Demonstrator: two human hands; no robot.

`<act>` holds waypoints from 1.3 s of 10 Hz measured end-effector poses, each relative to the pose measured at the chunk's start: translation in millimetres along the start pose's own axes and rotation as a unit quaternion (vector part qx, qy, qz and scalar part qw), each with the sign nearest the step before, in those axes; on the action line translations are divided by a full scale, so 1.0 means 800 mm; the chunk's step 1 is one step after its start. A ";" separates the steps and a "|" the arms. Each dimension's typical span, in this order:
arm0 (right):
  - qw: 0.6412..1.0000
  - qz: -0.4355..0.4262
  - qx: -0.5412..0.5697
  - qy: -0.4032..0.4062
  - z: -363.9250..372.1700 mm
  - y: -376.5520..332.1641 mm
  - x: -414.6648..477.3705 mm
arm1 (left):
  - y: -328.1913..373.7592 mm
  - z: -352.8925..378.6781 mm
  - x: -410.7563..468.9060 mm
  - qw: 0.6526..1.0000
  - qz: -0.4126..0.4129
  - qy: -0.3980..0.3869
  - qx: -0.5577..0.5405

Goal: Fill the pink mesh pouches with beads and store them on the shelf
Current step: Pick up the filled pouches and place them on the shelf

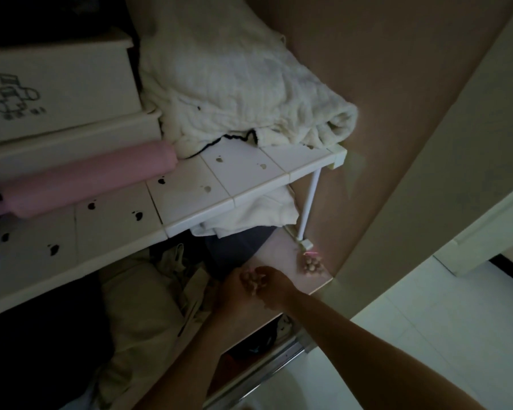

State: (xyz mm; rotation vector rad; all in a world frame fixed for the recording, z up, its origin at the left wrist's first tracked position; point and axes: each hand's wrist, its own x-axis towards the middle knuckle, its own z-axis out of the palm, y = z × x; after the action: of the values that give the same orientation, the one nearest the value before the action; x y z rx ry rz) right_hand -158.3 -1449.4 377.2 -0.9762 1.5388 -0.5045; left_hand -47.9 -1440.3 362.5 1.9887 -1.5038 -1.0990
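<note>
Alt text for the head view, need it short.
In a dim closet, right grip and left grip together hold a bead-filled pouch over the lower shelf, close to a second filled pouch lying by a white rack's leg. The rack above carries a white blanket, a pink roll and stacked boxes.

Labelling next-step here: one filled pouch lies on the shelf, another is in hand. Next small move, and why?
Probably lower the held pouch onto the shelf board beside the stored pouch, then ease the grip. The right hand holds it at the board's front edge, with the left hand close by; whether the left hand holds it too is unclear in the dim light. Bare board shows between the two pouches.
</note>
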 end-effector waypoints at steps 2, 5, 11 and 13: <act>0.978 -0.147 -0.143 0.036 -0.031 0.018 -0.020 | 0.010 -0.008 -0.020 0.986 0.018 -0.038 -0.161; 0.936 -0.339 -0.090 0.034 -0.120 -0.009 -0.119 | 0.109 -0.027 -0.104 0.949 0.073 -0.057 -0.301; 0.753 -0.597 -0.136 0.242 -0.253 -0.203 -0.366 | 0.374 -0.147 -0.281 0.878 0.422 0.111 -0.196; 0.710 -0.617 -0.165 0.295 -0.279 -0.304 -0.407 | 0.444 -0.204 -0.290 0.820 0.516 0.225 -0.104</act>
State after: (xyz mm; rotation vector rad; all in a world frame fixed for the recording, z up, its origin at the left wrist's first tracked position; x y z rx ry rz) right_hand -310.0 -1367.9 807.8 -2.2891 1.2989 -1.6447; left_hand -160.2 -1362.4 796.1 0.8777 -1.6996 -0.2624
